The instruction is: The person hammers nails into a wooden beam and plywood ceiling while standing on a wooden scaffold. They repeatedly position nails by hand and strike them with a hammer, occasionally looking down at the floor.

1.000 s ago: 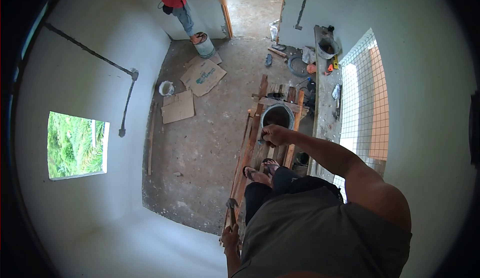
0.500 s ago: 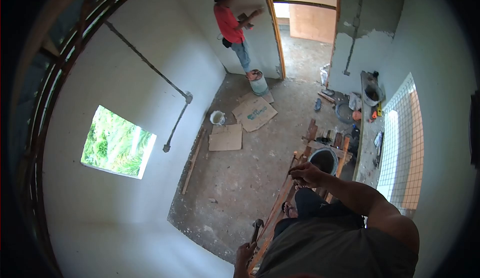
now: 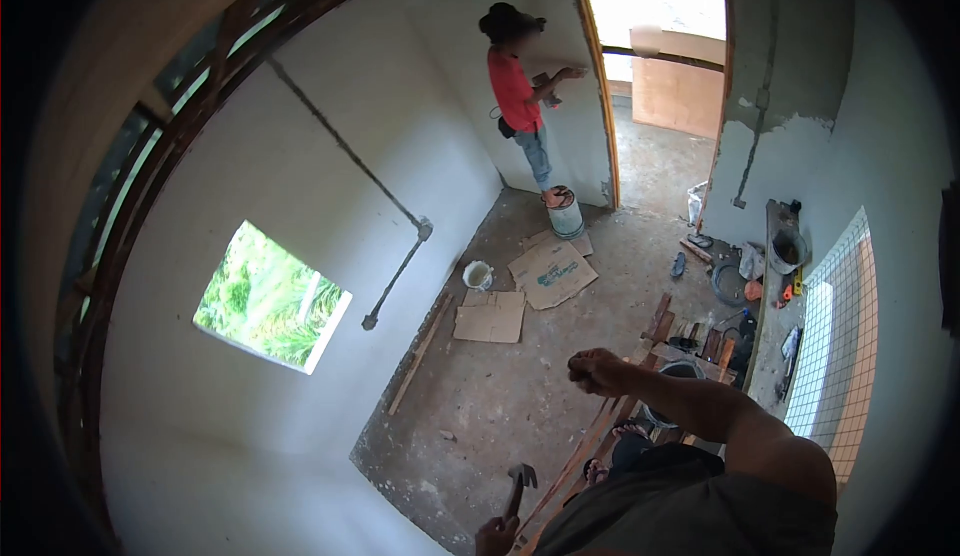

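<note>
Head view, landmark = big bucket (image 3: 682, 367) by the wooden planks (image 3: 578, 459). Left grip (image 3: 496, 536): clamped on the hammer (image 3: 519, 489), handle in the fist, head up and clear of the fingers. Hammer sits below and left of the big bucket, well apart from it, over the floor (image 3: 470, 396). Right grip (image 3: 597, 371): fingers curled together, left of the big bucket; can't tell if anything small is inside. Right forearm crosses in front of the bucket and hides part of it. Feet (image 3: 596, 471) in sandals, below-left of the bucket, by the planks. Wood scraps (image 3: 660, 318) just above the bucket. Ledge (image 3: 775, 306) to its right, carrying a small bucket (image 3: 788, 248) at the far end; wire coil (image 3: 729, 283) on the floor near that ledge. Cardboard (image 3: 553, 274) lies flat on the floor, up and left of the big bucket, white pail (image 3: 478, 276) next to it. Farther up-left, a person in a red shirt (image 3: 515, 91) stands on a can (image 3: 566, 219), facing the wall near the doorway, one arm raised.
</note>
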Demonstrator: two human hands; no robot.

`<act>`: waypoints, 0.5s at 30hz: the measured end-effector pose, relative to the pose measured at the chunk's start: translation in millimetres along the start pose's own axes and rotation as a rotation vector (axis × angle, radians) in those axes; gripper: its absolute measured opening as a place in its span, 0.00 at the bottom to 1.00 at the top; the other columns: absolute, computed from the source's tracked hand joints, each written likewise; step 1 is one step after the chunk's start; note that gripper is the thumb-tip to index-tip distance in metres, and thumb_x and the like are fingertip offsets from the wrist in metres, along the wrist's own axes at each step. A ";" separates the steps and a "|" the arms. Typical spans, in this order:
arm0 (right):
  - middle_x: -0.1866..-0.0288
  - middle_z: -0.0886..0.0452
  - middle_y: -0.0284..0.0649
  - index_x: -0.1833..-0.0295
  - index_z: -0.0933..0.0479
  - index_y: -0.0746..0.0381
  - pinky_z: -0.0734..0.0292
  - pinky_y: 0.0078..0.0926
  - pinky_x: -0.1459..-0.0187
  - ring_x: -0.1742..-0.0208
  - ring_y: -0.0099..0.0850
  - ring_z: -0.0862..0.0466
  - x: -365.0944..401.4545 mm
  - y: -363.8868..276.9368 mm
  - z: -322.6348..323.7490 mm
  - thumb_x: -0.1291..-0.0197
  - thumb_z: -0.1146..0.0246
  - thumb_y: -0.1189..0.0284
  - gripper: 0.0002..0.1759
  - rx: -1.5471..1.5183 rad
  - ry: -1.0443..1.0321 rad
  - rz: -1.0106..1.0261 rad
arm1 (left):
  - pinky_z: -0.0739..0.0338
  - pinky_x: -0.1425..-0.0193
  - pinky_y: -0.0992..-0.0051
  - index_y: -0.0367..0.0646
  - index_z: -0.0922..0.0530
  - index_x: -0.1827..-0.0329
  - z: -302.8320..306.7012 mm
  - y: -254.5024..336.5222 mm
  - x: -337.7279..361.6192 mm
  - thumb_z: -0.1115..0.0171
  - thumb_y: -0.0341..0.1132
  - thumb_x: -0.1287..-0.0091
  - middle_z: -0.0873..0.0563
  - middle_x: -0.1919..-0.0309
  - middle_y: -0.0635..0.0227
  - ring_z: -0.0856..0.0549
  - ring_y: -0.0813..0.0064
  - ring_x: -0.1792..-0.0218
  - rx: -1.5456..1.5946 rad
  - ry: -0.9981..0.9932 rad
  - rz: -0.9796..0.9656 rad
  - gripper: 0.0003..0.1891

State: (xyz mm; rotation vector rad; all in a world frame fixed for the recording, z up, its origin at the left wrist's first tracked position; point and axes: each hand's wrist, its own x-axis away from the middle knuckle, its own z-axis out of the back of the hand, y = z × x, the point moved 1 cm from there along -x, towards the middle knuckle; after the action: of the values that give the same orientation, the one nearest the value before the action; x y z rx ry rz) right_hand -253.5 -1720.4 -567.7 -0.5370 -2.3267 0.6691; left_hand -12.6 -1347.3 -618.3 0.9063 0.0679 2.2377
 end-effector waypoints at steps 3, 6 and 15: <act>0.70 0.23 0.40 0.60 0.28 0.64 0.31 0.23 0.78 0.78 0.27 0.26 -12.5 11.9 30.3 0.34 0.46 0.72 0.06 0.047 0.067 -0.054 | 0.26 0.68 0.63 0.41 0.19 0.65 96.7 81.9 12.3 0.37 0.57 0.43 0.17 0.75 0.54 0.17 0.58 0.71 -0.004 0.315 -0.332 0.24; 0.69 0.22 0.39 0.58 0.25 0.64 0.28 0.23 0.77 0.75 0.26 0.23 0.6 14.8 64.6 0.37 0.42 0.73 0.07 0.109 0.108 -0.147 | 0.23 0.68 0.54 0.44 0.24 0.64 235.4 189.1 14.3 0.37 0.49 0.40 0.17 0.76 0.56 0.17 0.49 0.71 -0.134 0.424 -0.443 0.17; 0.71 0.24 0.41 0.59 0.30 0.62 0.30 0.23 0.81 0.78 0.27 0.27 24.0 8.9 112.6 0.35 0.46 0.76 0.02 -0.020 0.274 -0.122 | 0.23 0.71 0.65 0.46 0.28 0.58 491.2 385.0 67.6 0.39 0.52 0.38 0.24 0.75 0.67 0.19 0.65 0.73 -1.039 1.479 -0.618 0.19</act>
State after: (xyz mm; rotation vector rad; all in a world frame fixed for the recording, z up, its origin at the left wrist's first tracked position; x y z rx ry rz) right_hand -345.3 -1736.7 -635.7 -0.4603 -2.0915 0.4836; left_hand 31.4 -1691.8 -95.4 -1.1941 -0.1219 1.4996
